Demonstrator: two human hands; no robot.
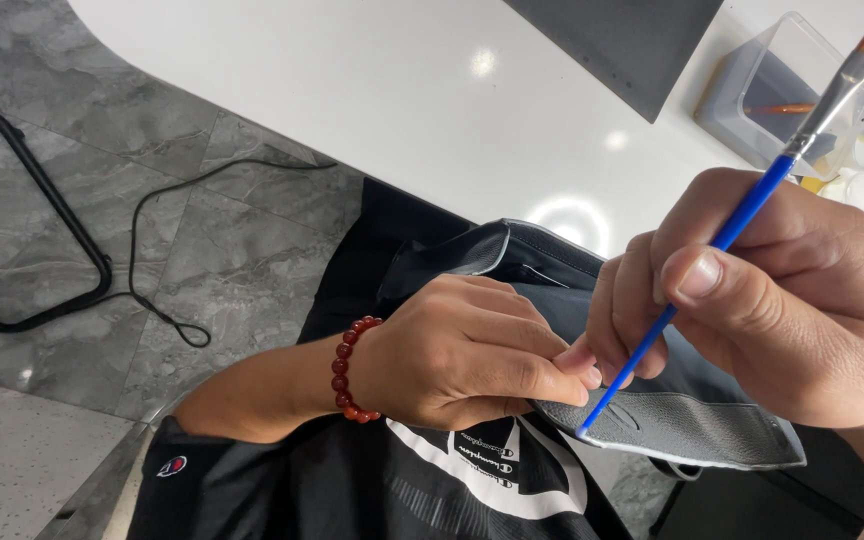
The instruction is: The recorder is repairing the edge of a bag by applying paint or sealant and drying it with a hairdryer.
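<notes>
Black cable (167, 255): on grey tiled floor, 9 o'clock.
Left hand (462, 352): centre, red bead bracelet (344, 370) at wrist, fingers curled together, pinching the grey leather piece (682, 425) at its edge.
Grey leather piece: over the lap, 5 o'clock.
Right hand (782, 300): 3 o'clock, fingers pinching blue-handled paintbrush (727, 235); brush end touches the leather.
Clear plastic container (787, 95): on white table (372, 90), 1 o'clock.

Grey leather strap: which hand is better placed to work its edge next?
Probably the right hand: it grips the blue-handled paintbrush, one end at the grey leather strap. The left hand pins it.
</notes>
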